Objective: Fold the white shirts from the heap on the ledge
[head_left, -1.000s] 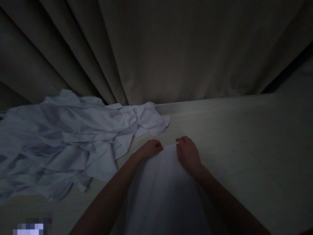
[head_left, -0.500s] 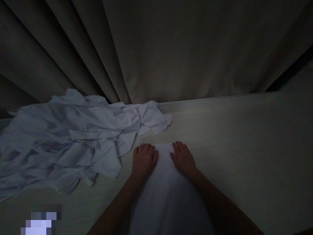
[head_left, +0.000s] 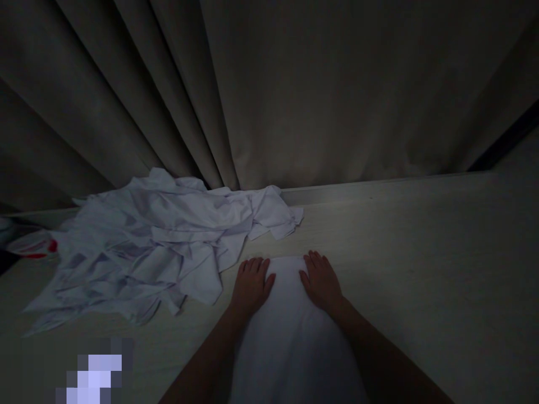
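A white cloth (head_left: 290, 314) is spread on the floor in front of me, its narrow far end lying between my hands. My left hand (head_left: 251, 286) rests palm down at the left corner of that end, fingers stretched forward and thumb out to the side. At the opposite corner, my right hand (head_left: 322, 280) lies flat in the same way, its thumb on the fabric. Both hands are open. To the left is a loose, crumpled heap of white fabric (head_left: 168, 224), apart from my left hand. The dim light hides fine detail.
A dark, pleated curtain (head_left: 328, 95) hangs down to the far edge of the pale floor (head_left: 412, 269). At the far left lies a clear object with red parts (head_left: 36, 244), its kind unclear. A pixelated patch covers something at the lower left.
The view has turned slightly left and up, so the heap sits further right and the red-and-clear object has come into view. My hands remain at the cloth's far corners.
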Demonstrator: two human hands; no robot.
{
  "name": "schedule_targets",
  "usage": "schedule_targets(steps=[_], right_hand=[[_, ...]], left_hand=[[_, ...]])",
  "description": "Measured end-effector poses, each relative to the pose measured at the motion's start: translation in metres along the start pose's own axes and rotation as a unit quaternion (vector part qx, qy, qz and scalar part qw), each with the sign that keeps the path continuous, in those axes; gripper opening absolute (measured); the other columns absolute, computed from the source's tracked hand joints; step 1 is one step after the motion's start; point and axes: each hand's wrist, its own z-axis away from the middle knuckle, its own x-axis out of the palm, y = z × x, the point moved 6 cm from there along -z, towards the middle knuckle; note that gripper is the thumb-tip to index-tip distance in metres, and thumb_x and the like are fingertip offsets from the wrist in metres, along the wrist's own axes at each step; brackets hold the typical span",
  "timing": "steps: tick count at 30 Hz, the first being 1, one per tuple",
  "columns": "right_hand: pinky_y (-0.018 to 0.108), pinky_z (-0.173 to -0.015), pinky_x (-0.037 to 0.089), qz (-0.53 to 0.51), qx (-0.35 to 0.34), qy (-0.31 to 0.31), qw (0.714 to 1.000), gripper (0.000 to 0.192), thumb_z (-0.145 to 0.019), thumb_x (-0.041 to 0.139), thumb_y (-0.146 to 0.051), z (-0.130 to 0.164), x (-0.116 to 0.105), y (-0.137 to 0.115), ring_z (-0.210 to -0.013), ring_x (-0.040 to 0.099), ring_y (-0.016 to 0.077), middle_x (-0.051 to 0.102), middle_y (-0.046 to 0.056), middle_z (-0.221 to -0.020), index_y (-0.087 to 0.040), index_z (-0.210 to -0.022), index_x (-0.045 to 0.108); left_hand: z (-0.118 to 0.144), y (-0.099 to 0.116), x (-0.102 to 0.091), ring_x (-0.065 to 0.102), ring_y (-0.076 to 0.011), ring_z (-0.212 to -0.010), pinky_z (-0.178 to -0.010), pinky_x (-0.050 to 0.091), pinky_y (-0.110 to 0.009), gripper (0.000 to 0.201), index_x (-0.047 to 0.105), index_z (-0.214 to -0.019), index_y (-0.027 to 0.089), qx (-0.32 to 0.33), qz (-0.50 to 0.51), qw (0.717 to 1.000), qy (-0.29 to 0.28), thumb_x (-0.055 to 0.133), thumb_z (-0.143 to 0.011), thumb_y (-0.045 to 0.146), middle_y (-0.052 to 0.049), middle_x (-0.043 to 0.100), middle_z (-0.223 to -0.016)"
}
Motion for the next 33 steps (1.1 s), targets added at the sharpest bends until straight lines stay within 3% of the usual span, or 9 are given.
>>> schedule_targets(steps=[4,8,11,15,19,23,29,33], right_hand=[[0.045,-0.111,0.019,0.007,0.0,0.0,1.0,0.053,-0.094,0.029,-0.04,0.001,0.0,0.001,-0.134,0.031,0.0264,0.04,0.016,-0.142,-0.009,-0.135,0.042],[0.047,-0.112,0.015,0.024,-0.003,-0.002,1.0,0.053,-0.091,0.035,-0.035,-0.002,-0.006,-0.005,-0.134,0.03,0.0295,0.039,0.019,-0.143,-0.006,-0.135,0.042],[0.048,-0.113,0.011,0.047,0.002,-0.001,0.999,0.052,-0.085,0.04,-0.022,-0.007,-0.011,-0.017,-0.136,0.025,0.0318,0.034,0.023,-0.144,0.0,-0.132,0.044],[0.046,-0.112,0.013,0.039,-0.001,0.0,0.999,0.051,-0.083,0.034,-0.012,-0.015,-0.009,-0.045,-0.137,0.022,0.0298,0.033,0.02,-0.145,-0.001,-0.132,0.043],[0.046,-0.111,0.018,-0.011,0.055,0.002,0.998,0.051,-0.084,0.039,-0.021,-0.024,-0.002,-0.063,-0.134,0.03,0.0317,0.041,0.021,-0.14,-0.001,-0.13,0.045],[0.045,-0.109,0.022,-0.041,0.126,0.021,0.991,0.047,-0.089,0.035,-0.027,-0.027,0.005,-0.061,-0.129,0.037,0.0306,0.05,0.019,-0.133,-0.005,-0.127,0.05],[0.044,-0.11,0.018,-0.018,0.051,0.02,0.998,0.054,-0.094,0.031,-0.039,-0.014,0.01,-0.053,-0.133,0.031,0.0286,0.041,0.018,-0.141,-0.006,-0.135,0.041],[0.044,-0.11,0.017,-0.005,0.049,0.016,0.999,0.056,-0.094,0.03,-0.041,-0.012,0.011,-0.049,-0.134,0.03,0.0292,0.04,0.019,-0.142,-0.007,-0.136,0.039]], left_hand=[[-0.003,0.0,-0.003,0.051,-0.0249,-0.113,-0.101,0.036,-0.045,0.042,0.053,-0.118,0.019,0.005,-0.005,1.0,-0.006,0.031,-0.091,0.042,-0.011,0.06,-0.118],[-0.003,-0.001,0.001,0.046,-0.0254,-0.123,-0.108,0.029,-0.048,0.042,0.053,-0.117,0.019,0.013,-0.005,1.0,-0.007,0.031,-0.091,0.043,-0.012,0.057,-0.124],[-0.002,-0.002,0.006,0.042,-0.027,-0.128,-0.11,0.026,-0.05,0.046,0.051,-0.122,0.018,0.012,-0.003,1.0,-0.006,0.031,-0.09,0.045,-0.014,0.054,-0.132],[-0.002,-0.001,0.01,0.038,-0.0283,-0.132,-0.111,0.023,-0.05,0.053,0.044,-0.131,0.016,0.013,0.0,1.0,-0.011,0.03,-0.09,0.047,-0.015,0.047,-0.139],[-0.002,0.0,0.011,0.035,-0.0289,-0.134,-0.112,0.021,-0.049,0.057,0.04,-0.134,0.013,0.008,-0.001,1.0,-0.015,0.029,-0.09,0.046,-0.017,0.044,-0.142],[-0.001,0.0,0.011,0.034,-0.0288,-0.134,-0.112,0.02,-0.05,0.056,0.039,-0.135,0.014,0.003,0.003,1.0,-0.02,0.028,-0.09,0.047,-0.016,0.044,-0.142],[-0.004,-0.006,0.013,0.032,-0.0269,-0.136,-0.114,0.019,-0.048,0.059,0.036,-0.137,0.016,0.025,0.029,0.999,-0.037,0.03,-0.089,0.05,-0.014,0.043,-0.143],[-0.004,-0.005,0.002,0.026,-0.0288,-0.138,-0.115,0.017,-0.051,0.058,0.037,-0.136,0.012,0.016,0.032,0.999,-0.024,0.034,-0.089,0.046,-0.016,0.04,-0.144]])
